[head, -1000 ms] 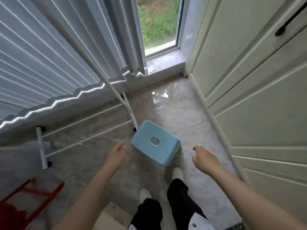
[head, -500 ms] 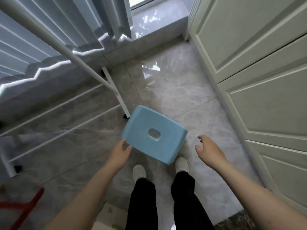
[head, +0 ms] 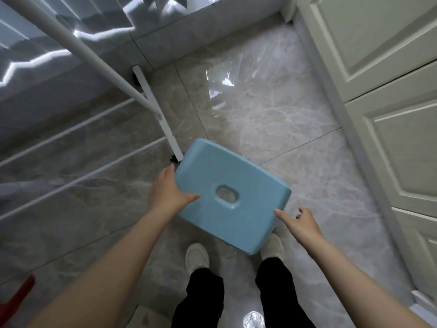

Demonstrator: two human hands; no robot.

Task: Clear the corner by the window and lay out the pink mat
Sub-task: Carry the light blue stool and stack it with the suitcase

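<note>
A light blue plastic stool (head: 212, 171) with an oval hole in its top stands on the grey marble floor just in front of my feet. My left hand (head: 166, 192) grips its left end, thumb on the top and fingers down the side. My right hand (head: 301, 221) hovers at the stool's near right corner with fingers spread; its index fingertip is at the edge, and I cannot tell whether it touches. No pink mat is in view.
A white metal rack (head: 151, 100) leans across the left, one foot right by the stool's far left corner. Cream cabinet doors (head: 390, 91) line the right. A raised grey sill (head: 189, 31) and a curtain hem (head: 35, 55) lie ahead. A red object (head: 21, 294) shows at lower left.
I have bent closer over the stool. My left hand went from touching the stool's left end to gripping it, and my right hand moved in to its near right corner.
</note>
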